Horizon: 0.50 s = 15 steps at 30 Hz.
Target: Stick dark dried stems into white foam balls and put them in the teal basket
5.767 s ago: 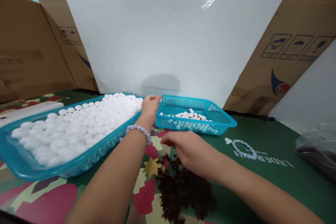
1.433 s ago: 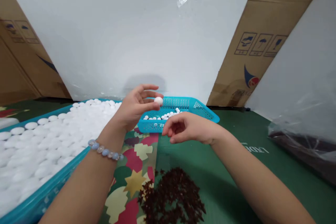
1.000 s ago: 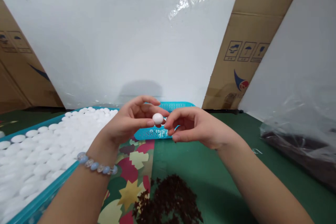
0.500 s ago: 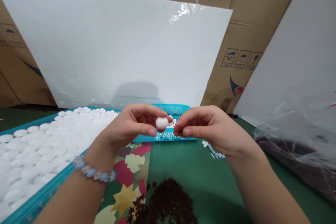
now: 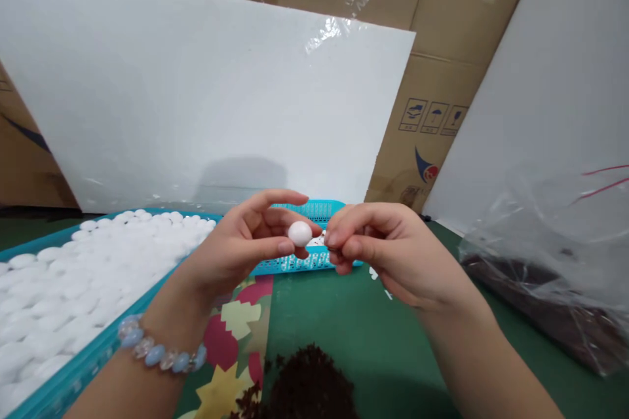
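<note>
Cardboard boxes (image 5: 432, 124) and a leaning white board (image 5: 196, 91) back the green table (image 5: 373, 340). Raised above its middle, the left hand (image 5: 246, 245) pinches a white ball (image 5: 299, 234) between thumb and fingertips — the right hand (image 5: 388, 252) sits just beside it, its fingers pinched narrow on something too small to make out. A large blue basket (image 5: 73, 373) of white balls fills the table's left side, and a smaller blue basket (image 5: 314, 262) lies behind the hands. Dark brown bits (image 5: 304, 386) are heaped at the near edge — a clear plastic bag (image 5: 550, 262) lies at the right.
</note>
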Each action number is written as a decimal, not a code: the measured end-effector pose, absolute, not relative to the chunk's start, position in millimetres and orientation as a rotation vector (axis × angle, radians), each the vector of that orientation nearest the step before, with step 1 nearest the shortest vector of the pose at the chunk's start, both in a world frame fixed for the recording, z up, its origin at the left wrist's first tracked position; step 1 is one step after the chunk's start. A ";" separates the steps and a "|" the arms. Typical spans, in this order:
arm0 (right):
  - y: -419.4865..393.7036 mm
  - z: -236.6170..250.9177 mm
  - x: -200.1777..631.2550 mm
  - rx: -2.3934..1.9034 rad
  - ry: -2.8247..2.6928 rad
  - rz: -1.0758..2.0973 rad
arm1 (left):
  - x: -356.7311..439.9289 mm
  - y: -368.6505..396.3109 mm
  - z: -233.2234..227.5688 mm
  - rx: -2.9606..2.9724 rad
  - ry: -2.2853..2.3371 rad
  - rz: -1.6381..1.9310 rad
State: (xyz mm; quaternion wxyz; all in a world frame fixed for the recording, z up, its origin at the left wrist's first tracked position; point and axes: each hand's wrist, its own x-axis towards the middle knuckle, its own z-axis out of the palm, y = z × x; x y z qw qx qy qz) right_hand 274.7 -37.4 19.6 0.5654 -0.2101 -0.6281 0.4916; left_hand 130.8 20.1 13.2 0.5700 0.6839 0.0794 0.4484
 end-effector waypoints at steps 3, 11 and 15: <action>-37.9 20.3 275.1 -0.484 -1.445 1.165 | 131.8 20.3 12.6 1.612 0.188 1.077; -36.4 19.1 271.2 -0.429 -1.418 1.174 | 135.8 21.2 12.0 1.624 0.140 1.185; -32.8 17.0 268.5 -0.357 -1.413 1.119 | 135.7 20.6 12.6 1.607 0.096 1.186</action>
